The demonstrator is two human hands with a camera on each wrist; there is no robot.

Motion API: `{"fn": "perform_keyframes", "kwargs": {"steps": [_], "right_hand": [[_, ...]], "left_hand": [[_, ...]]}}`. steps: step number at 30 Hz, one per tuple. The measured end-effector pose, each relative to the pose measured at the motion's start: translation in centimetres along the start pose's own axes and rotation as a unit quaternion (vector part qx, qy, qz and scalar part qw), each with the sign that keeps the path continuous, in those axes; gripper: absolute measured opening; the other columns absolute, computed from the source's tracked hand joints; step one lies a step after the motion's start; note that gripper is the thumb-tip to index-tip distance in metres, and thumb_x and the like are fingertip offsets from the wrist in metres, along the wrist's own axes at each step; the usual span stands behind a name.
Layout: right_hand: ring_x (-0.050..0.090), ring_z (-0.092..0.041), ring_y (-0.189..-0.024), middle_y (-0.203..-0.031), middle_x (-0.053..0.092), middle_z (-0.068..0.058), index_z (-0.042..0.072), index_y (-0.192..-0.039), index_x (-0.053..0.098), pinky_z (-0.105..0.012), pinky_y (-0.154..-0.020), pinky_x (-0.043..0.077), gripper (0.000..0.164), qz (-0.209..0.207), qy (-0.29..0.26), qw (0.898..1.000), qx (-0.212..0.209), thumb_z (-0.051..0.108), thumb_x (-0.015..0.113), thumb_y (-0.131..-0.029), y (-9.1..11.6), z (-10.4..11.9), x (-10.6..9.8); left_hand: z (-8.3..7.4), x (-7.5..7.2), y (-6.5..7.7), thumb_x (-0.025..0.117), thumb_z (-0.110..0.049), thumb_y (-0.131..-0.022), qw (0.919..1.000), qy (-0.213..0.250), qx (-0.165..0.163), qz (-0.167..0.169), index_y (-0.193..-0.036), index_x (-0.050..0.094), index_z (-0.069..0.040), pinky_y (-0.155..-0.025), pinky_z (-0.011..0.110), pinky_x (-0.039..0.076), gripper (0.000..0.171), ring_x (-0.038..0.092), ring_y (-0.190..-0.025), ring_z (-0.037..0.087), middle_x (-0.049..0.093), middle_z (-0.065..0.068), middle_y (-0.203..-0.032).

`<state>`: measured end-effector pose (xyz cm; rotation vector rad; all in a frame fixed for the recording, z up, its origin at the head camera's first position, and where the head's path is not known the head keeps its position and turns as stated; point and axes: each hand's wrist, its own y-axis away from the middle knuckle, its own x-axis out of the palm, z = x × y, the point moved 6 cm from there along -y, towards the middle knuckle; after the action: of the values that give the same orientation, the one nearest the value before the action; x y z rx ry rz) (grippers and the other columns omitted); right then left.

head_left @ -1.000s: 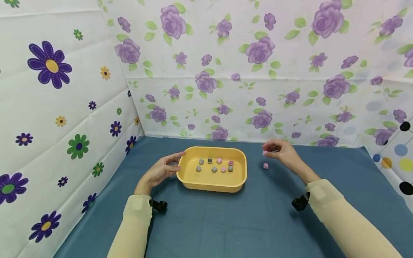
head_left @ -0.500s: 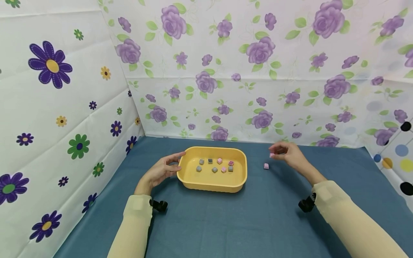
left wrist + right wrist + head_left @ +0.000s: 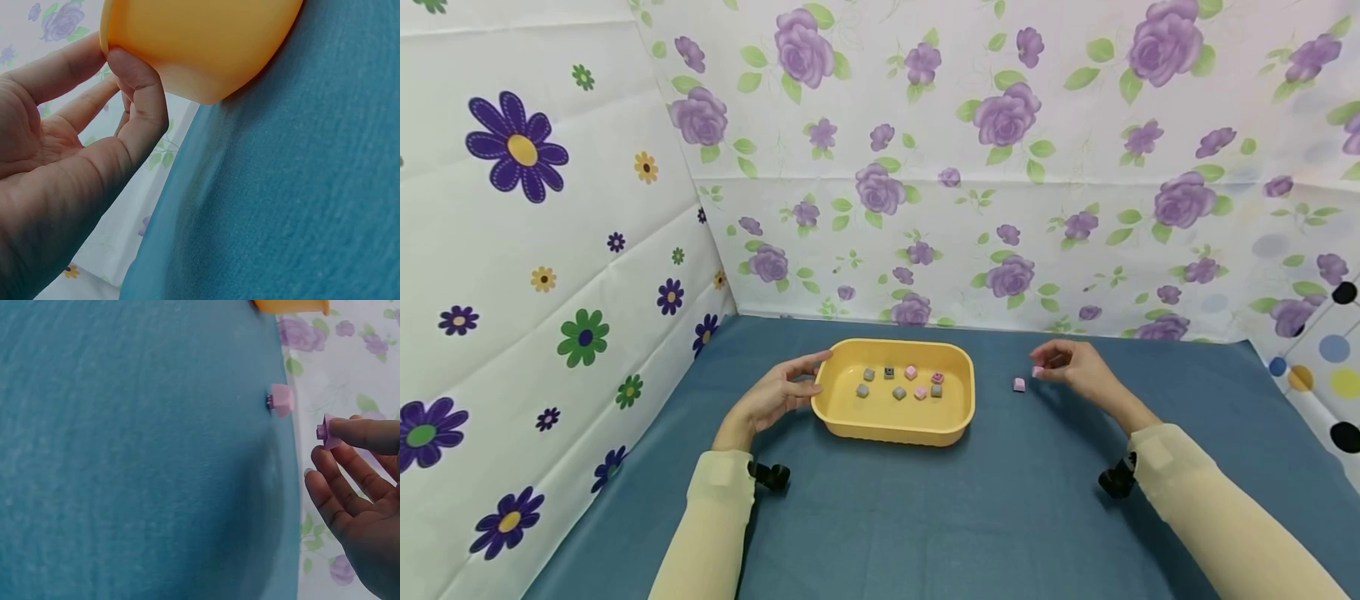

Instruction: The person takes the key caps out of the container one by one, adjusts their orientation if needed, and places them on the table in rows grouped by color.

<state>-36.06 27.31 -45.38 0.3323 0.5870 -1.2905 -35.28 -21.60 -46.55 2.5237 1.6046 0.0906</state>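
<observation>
My left hand (image 3: 772, 400) holds the left end of a yellow plastic tray (image 3: 891, 435), thumb and index finger at its rim; the left wrist view shows the thumb bent against the tray wall (image 3: 212, 44). Inside the tray lie several small grey and pink keycaps (image 3: 899, 393). To the tray's right, my right hand (image 3: 1071, 368) pinches a pink keycap (image 3: 330, 431) between thumb and fingers, its stem pointing outward. The held keycap is low over the cloth. Beside it another pink keycap (image 3: 1018, 385) lies on the cloth, its purple stem visible in the right wrist view.
A blue cloth (image 3: 880, 517) covers the table. Behind it hangs a white sheet with purple roses (image 3: 880, 190); a daisy-printed sheet (image 3: 583, 337) closes off the left side. Black wrist cameras (image 3: 1118, 477) sit on both wrists.
My right hand has moved to the right and lower with the pink keycap, passing to the right of the keycap on the cloth. The left hand and tray stay in place.
</observation>
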Motion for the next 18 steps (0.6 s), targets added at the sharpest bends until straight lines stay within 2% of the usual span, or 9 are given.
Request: {"fn": "perform_keyframes", "kwargs": {"steps": [6,18], "right_hand": [[0.065,-0.026,-0.093,-0.111,0.068,-0.022,-0.009,-0.126,0.066,-0.043,-0.079,0.060,0.033,0.009,-0.004,1.000,-0.004,0.003,0.073,-0.096,-0.11,-0.80,0.49],[0.066,-0.027,-0.091,-0.107,0.068,-0.023,-0.009,-0.123,0.068,-0.038,-0.072,0.058,0.031,0.023,0.003,1.000,-0.012,0.000,0.075,-0.094,-0.19,-1.07,1.08]], "left_hand": [[0.04,-0.03,-0.05,0.062,-0.002,-0.103,1.0000,0.000,-0.001,0.001,-0.163,0.038,-0.015,-0.091,0.033,0.058,0.066,0.063,-0.107,0.024,0.042,0.017,-0.133],[-0.02,-0.13,-0.15,0.064,-0.002,-0.102,1.0000,0.004,-0.001,0.005,-0.163,0.038,-0.015,-0.090,0.033,0.058,0.067,0.062,-0.107,0.025,0.043,0.017,-0.131]]}}
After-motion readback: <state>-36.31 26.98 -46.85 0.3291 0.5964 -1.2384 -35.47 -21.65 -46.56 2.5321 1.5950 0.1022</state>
